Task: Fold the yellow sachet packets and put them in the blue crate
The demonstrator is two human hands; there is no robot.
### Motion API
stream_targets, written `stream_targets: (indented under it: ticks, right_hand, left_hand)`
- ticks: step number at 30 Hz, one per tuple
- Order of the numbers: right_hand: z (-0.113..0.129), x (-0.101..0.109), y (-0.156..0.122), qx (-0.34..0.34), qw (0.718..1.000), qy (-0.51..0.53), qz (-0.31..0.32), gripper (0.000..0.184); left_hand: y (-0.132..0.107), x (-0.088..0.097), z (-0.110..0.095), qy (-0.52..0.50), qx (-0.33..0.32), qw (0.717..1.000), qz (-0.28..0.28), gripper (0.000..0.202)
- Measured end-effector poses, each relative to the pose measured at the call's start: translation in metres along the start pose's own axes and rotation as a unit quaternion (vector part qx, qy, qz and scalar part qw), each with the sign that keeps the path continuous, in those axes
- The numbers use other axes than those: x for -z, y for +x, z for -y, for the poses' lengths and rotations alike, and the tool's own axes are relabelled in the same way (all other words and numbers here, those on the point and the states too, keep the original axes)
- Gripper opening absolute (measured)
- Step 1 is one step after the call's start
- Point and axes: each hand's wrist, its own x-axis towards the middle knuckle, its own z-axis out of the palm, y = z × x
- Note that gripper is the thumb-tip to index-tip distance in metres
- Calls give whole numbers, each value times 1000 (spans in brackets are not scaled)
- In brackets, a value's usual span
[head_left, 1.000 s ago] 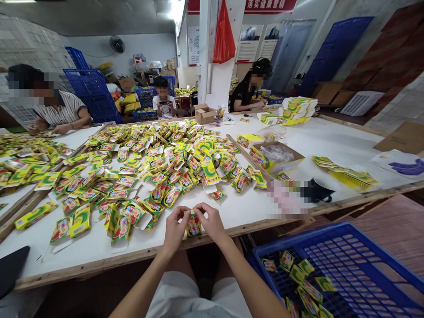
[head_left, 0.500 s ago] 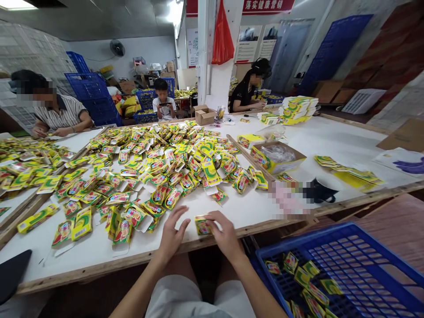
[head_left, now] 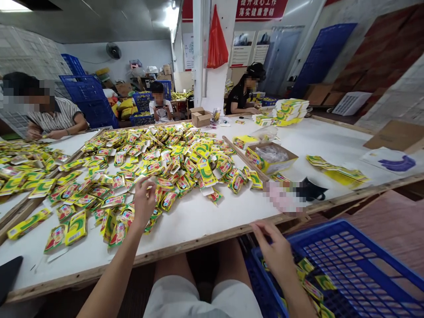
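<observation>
A big pile of flat yellow-green packets (head_left: 159,163) covers the white table (head_left: 205,216) in front of me. My left hand (head_left: 144,201) reaches into the near edge of the pile, its fingers curled down on one packet. My right hand (head_left: 276,251) hovers over the near-left corner of a blue plastic crate (head_left: 334,232) beside my right knee. Its fingers are apart and nothing shows in them. Several folded packets (head_left: 311,282) lie in the crate under that hand.
An open cardboard box (head_left: 271,157) and a stack of flat cartons (head_left: 334,170) sit on the right of the table, beyond a wooden strip (head_left: 245,157). A black object (head_left: 311,190) lies near the edge. A person (head_left: 49,117) works at the far left, two others farther back.
Both hands held one folded packet at the table edge. My right hand has carried it down to the blue crate and is empty now. My left hand has moved out to the pile.
</observation>
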Motion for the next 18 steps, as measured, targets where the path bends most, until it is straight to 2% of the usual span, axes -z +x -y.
stream_targets:
  ticks: [2, 4, 7, 10, 12, 15, 18]
  right_hand:
    - [11, -33, 6, 11, 997, 70, 41, 23]
    - [18, -69, 14, 16, 986, 140, 93, 20]
    - [21, -117, 23, -16, 959, 238, 156, 25]
    - [21, -148, 25, -63, 919, 330, 208, 28]
    - [22, -156, 23, -68, 908, 361, 202, 26]
    - [22, -155, 17, -48, 925, 343, 155, 21]
    - [21, -150, 11, -26, 944, 295, 144, 17]
  left_hand:
    - [-10, -6, -21, -40, -68, 992, 100, 15]
    - [-23, -16, -37, -80, -113, 969, 203, 19]
    - [-42, -33, -46, -151, -119, 940, 283, 23]
    - [-55, -44, -39, -193, -87, 939, 269, 20]
    - [-62, -49, -30, -222, -49, 946, 234, 14]
    - [-78, -54, -17, -280, 46, 939, 194, 16]
    - [-94, -54, -11, -286, 116, 931, 197, 26]
